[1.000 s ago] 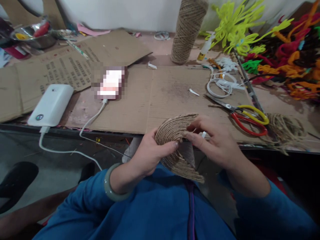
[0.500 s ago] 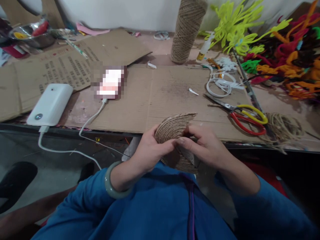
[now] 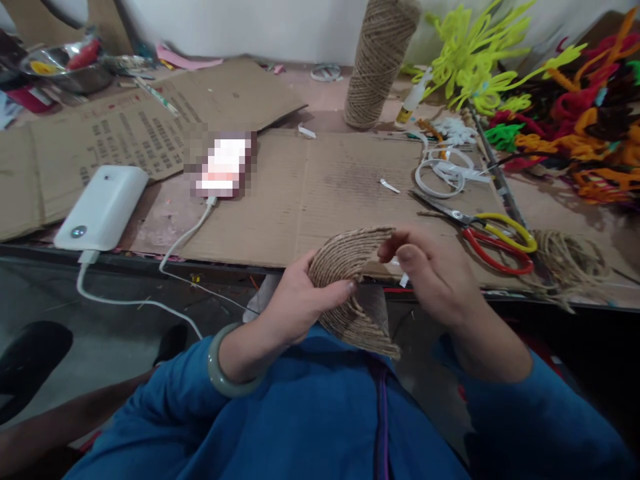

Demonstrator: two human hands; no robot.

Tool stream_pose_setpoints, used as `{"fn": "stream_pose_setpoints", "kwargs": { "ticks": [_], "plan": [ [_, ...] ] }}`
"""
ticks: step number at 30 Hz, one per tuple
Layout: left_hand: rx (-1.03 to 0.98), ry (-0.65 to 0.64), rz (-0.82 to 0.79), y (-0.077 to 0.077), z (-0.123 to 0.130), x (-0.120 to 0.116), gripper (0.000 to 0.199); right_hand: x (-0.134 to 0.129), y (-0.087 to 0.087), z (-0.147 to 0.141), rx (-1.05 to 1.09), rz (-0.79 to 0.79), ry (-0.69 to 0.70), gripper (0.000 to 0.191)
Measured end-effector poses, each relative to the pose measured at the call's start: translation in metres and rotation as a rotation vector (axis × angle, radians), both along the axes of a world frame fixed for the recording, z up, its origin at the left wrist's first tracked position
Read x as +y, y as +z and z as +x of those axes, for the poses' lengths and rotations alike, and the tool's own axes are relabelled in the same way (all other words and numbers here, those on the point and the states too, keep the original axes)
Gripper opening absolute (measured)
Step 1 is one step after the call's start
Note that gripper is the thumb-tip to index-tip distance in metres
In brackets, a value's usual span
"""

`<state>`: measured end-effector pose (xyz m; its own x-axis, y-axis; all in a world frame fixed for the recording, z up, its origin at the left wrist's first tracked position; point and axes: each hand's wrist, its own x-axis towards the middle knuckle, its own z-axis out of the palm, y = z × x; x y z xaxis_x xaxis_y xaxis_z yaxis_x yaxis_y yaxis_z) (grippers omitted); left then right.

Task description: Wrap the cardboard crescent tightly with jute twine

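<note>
Cardboard-covered workbench, white wall behind, twine spool, scissors, power bank

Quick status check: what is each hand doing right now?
Left hand: closed on the jute-wrapped piece, thumb on its coiled face.
Right hand: fingers pinched on a small white strip beside the piece's upper edge.

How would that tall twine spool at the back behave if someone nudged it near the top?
The twine spool stands upright on a narrow base, tall for its width, so a high push would probably tip it. Once down, its round, slightly tapered shape would likely roll in a curve. The rough wound twine should grip fingers, not slip.
</note>
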<state>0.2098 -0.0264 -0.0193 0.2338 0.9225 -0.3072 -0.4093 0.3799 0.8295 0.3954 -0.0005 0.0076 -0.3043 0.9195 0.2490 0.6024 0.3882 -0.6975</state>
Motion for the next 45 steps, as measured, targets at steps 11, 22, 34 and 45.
{"fn": "stream_pose_setpoints", "kwargs": {
  "ticks": [11,22,34,45],
  "plan": [
    [-0.011,-0.145,-0.030,0.003,-0.010,0.008,0.033,-0.001,0.008,-0.009,0.015,0.098,-0.054,0.015],
    [0.226,-0.163,-0.013,0.004,-0.007,0.012,0.018,-0.010,0.011,-0.021,-0.123,0.324,0.070,0.020],
    [0.250,-0.136,0.022,-0.003,-0.004,0.014,0.022,-0.009,0.009,-0.025,-0.116,0.278,0.075,0.023],
    [0.036,-0.065,-0.007,-0.010,-0.010,0.010,0.037,0.008,-0.011,-0.002,0.415,0.110,-0.400,0.010]
  ]
}}
